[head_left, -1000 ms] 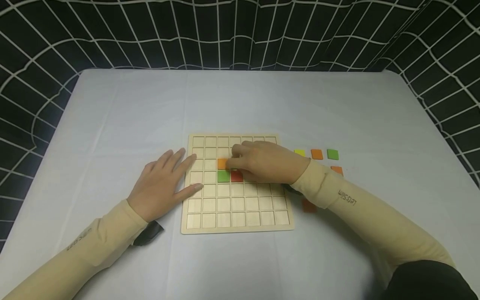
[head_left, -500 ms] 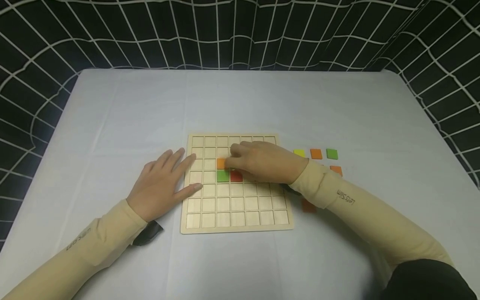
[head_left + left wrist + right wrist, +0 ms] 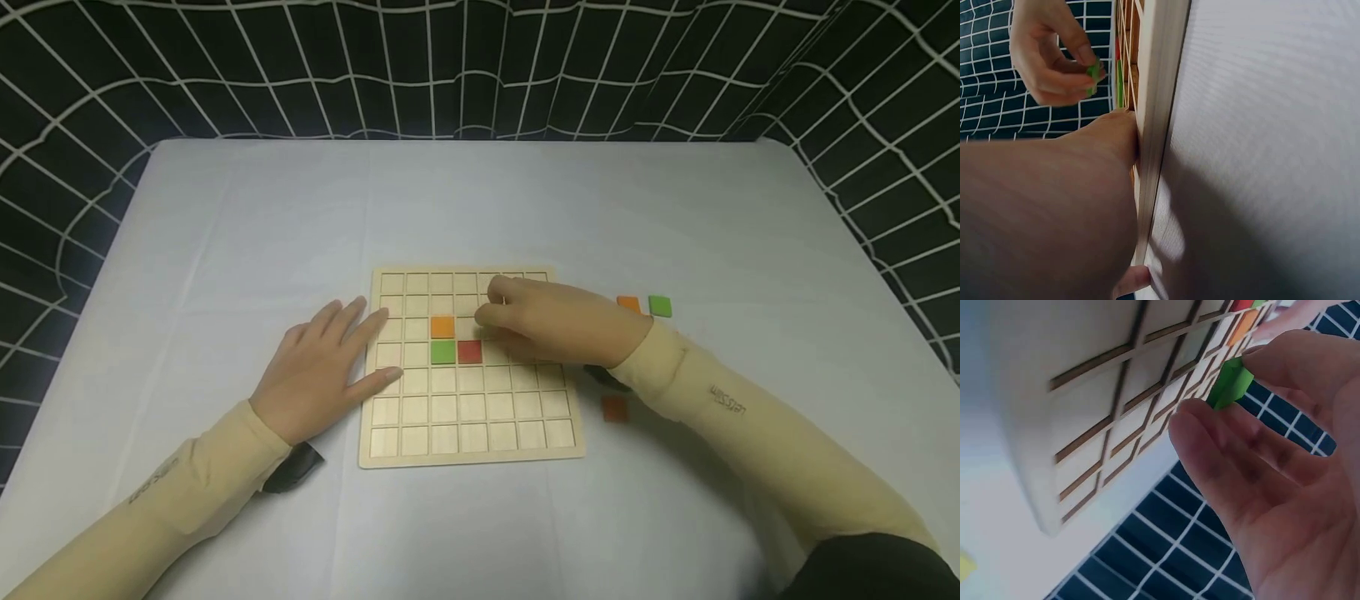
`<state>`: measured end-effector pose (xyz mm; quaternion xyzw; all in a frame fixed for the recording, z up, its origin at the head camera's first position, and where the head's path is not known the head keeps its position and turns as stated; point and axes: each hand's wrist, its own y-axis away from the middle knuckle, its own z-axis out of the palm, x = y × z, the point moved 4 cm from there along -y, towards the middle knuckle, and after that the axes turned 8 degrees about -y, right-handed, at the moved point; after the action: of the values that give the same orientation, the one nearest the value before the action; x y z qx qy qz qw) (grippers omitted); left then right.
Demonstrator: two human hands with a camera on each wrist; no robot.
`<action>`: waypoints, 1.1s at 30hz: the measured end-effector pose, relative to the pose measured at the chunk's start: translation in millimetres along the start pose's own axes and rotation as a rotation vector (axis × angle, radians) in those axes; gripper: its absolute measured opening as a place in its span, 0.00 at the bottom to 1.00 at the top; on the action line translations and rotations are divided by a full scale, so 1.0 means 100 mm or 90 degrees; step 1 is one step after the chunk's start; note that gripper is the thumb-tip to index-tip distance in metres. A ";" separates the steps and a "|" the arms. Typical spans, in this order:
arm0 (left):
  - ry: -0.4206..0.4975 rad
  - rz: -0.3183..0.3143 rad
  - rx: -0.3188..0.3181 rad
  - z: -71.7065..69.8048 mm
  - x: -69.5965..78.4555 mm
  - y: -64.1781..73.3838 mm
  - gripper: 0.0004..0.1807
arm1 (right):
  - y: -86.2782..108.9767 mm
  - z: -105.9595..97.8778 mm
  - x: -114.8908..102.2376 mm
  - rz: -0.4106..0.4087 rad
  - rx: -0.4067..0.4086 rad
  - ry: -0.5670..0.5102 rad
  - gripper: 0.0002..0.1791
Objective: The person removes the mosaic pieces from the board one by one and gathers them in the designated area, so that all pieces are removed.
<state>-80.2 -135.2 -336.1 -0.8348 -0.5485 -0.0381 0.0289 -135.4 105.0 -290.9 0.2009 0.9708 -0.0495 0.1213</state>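
A square wooden grid board (image 3: 468, 429) lies on the white-covered table. Side by side in its cells are an orange tile (image 3: 442, 327), a green tile (image 3: 443, 352) and a red tile (image 3: 469, 352). My left hand (image 3: 322, 371) rests with spread, fairly straight fingers over the board's left edge. Above the right half of the board, my right hand (image 3: 551, 318) pinches a small green tile (image 3: 1230, 382) between thumb and fingertips. From the head, that held tile is hidden behind the hand; the left wrist view also shows the pinched green tile (image 3: 1092, 78).
Right of the board lie a loose orange tile (image 3: 628, 303), a green tile (image 3: 660, 306) and a dark orange tile (image 3: 615, 408). The right sleeve (image 3: 720, 400) crosses over that side. A yellow tile (image 3: 966, 565) shows in the right wrist view. White-lined dark netting (image 3: 480, 67) surrounds the table.
My right hand has shifted right, away from the orange tile, uncovering a bare cell beside it. Its sleeve now covers the yellow tile and one loose orange tile. My left hand stays put.
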 end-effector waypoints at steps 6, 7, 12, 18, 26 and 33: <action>0.004 -0.001 0.001 0.00 0.00 0.00 0.39 | 0.20 -0.03 0.06 0.014 0.021 -0.012 0.08; 0.005 -0.001 0.001 0.00 0.00 0.00 0.39 | 0.24 -0.04 0.06 0.022 0.019 -0.009 0.09; 0.005 0.001 0.000 0.00 0.01 0.00 0.39 | 0.43 -0.07 0.06 0.064 0.017 0.009 0.07; 0.007 -0.004 -0.011 -0.01 0.01 0.00 0.40 | 0.62 -0.06 0.07 0.082 0.003 0.000 0.10; 0.008 -0.004 -0.009 -0.01 0.01 -0.01 0.40 | 0.87 -0.07 0.07 0.080 0.025 0.047 0.15; 0.011 -0.007 -0.010 -0.02 0.01 0.00 0.39 | 1.07 -0.10 0.03 0.074 0.045 0.071 0.15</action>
<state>-79.8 -134.5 -334.1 -0.8317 -0.5523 -0.0498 0.0268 -96.8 205.0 -287.1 0.2633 0.9605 -0.0651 0.0625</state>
